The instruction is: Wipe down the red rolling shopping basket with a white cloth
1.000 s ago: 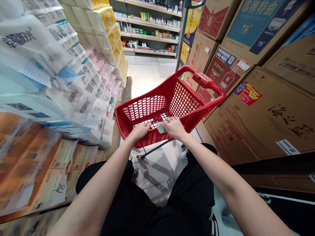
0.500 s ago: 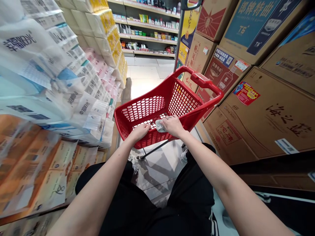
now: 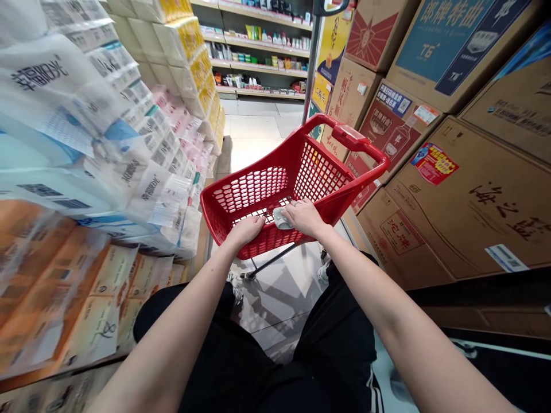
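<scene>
A red plastic shopping cart (image 3: 253, 189) stands in a shop aisle in front of me, with nothing visible inside its basket. My left hand (image 3: 246, 230) rests on the cart's near rim with its fingers curled over the edge. My right hand (image 3: 303, 217) grips the same rim and presses a small crumpled white paper (image 3: 280, 219) against it. The cart's red handle (image 3: 355, 139) points away from me at the far right.
Wrapped packs of tissue paper (image 3: 86, 149) are stacked high on the left. Brown cardboard cartons (image 3: 465, 195) are piled on the right. The tiled floor (image 3: 253, 129) runs ahead to shelves of bottles (image 3: 267, 46) at the back.
The cart and both hands have shifted slightly forward and left along the aisle. The grip of both hands is unchanged.
</scene>
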The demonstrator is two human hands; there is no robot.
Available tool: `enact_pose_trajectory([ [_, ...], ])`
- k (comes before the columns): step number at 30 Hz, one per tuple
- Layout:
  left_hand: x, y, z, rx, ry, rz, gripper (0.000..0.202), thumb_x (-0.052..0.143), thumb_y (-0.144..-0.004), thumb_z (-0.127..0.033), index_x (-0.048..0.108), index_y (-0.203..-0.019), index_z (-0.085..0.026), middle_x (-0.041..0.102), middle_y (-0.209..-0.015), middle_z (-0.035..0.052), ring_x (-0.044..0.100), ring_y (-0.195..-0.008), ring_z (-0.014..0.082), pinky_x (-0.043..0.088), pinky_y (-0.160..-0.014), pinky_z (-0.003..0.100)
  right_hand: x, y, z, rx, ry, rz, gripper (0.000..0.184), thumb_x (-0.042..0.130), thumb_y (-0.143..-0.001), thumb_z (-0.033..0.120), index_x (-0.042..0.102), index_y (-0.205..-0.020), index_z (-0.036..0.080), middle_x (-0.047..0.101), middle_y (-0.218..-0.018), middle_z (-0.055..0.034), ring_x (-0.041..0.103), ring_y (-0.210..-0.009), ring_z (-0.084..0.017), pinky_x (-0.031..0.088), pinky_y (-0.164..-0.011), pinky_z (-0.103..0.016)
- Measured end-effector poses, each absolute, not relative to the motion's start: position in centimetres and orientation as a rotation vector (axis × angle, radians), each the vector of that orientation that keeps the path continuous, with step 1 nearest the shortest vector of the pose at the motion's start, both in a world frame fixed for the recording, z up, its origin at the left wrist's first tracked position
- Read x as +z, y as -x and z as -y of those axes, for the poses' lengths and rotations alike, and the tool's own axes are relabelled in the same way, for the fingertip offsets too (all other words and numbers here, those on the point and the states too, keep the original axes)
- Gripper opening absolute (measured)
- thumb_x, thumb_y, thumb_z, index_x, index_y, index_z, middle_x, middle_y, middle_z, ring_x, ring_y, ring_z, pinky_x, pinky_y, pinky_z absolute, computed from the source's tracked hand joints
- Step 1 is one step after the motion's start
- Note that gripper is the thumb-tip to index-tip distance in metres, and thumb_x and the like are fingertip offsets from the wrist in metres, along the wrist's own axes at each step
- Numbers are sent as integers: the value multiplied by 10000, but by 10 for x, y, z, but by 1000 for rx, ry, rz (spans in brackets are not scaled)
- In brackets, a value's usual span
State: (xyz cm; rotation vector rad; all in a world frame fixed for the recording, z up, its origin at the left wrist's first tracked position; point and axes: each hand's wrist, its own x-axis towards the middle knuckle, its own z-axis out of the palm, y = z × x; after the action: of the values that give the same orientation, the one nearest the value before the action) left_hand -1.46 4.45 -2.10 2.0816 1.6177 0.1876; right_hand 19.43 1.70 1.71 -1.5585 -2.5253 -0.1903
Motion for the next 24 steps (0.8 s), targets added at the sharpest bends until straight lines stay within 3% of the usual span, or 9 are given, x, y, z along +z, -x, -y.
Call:
enact_pose_trajectory([
  [10, -27, -13, -41, 293, -2036, -1490, 546, 256, -870, -487, 663, -886, -124, 678, -1012, 132, 609, -903, 242, 420, -752, 300, 11, -216, -22, -261, 1613, 2447, 424, 259, -980, 414, 596, -944, 159, 640, -962, -101, 543, -928, -216, 267, -870, -364],
  [19, -21, -23, -29, 493, -2003, -1552, 507, 231, -897, -394, 657, -893, -119, 687, -984, 132, 610, -901, 230, 424, -784, 305, -1, -198, 5, -313, 1479, 2407, 351, 299, -970, 368, 580, -981, 157, 595, -1022, -122, 473, -975, -238, 267, -909, -393],
  [24, -19, -25, -23, 416, -2067, -1579, 497, 231, -895, -385, 656, -896, -128, 689, -979, 134, 615, -898, 240, 427, -771, 305, 1, -203, 5, -282, 1440, 2451, 345, 303, -973, 382, 576, -979, 171, 602, -1012, -94, 482, -966, -219, 275, -900, -364],
])
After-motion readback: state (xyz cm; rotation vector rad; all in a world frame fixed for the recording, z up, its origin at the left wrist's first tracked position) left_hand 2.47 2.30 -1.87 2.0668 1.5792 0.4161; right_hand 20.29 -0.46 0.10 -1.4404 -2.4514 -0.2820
